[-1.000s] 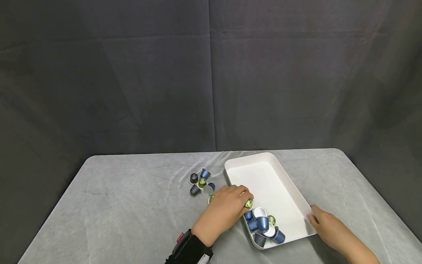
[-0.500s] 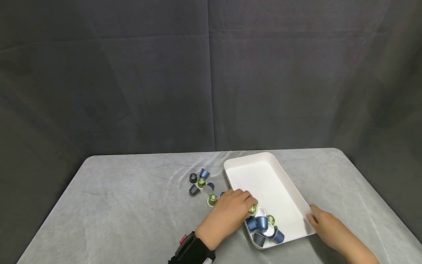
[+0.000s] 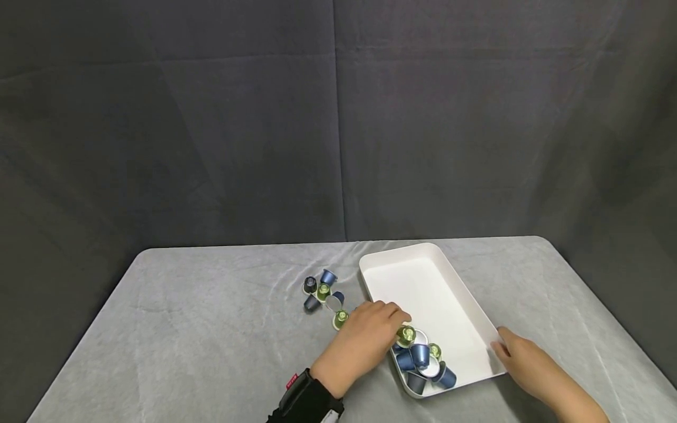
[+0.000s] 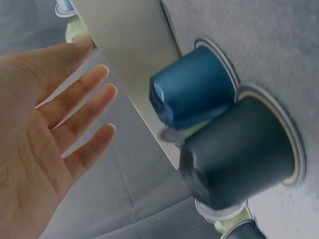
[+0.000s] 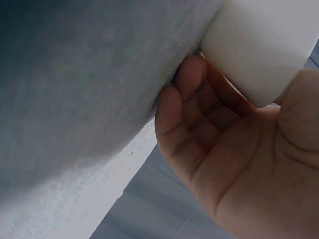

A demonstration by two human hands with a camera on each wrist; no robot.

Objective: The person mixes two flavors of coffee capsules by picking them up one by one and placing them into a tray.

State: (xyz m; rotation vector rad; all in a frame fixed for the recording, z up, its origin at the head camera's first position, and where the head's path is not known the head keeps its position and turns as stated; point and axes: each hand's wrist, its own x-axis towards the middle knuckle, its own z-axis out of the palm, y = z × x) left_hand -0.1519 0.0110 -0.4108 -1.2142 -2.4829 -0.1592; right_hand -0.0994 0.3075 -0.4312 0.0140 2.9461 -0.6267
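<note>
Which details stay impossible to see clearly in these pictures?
- Left hand, head view: its back hides the fingertips.
- Capsules in the white tray: piled, exact count unclear.
- Right hand, wrist view: the tray corner hides its fingertips.

Two hands are showing: left hand [image 3: 365, 341], right hand [image 3: 523, 364]. One white tray [image 3: 439, 294] is sitting on one grey table [image 3: 211, 341]. Six capsules are lying loose on the cloth: three blue [image 3: 328, 277], two green [image 3: 340, 319], one dark [image 3: 309, 285]. Roughly eight capsules are piling up in the tray's near end [image 3: 420, 355], mostly blue, two green, exact count hard to tell.
</note>
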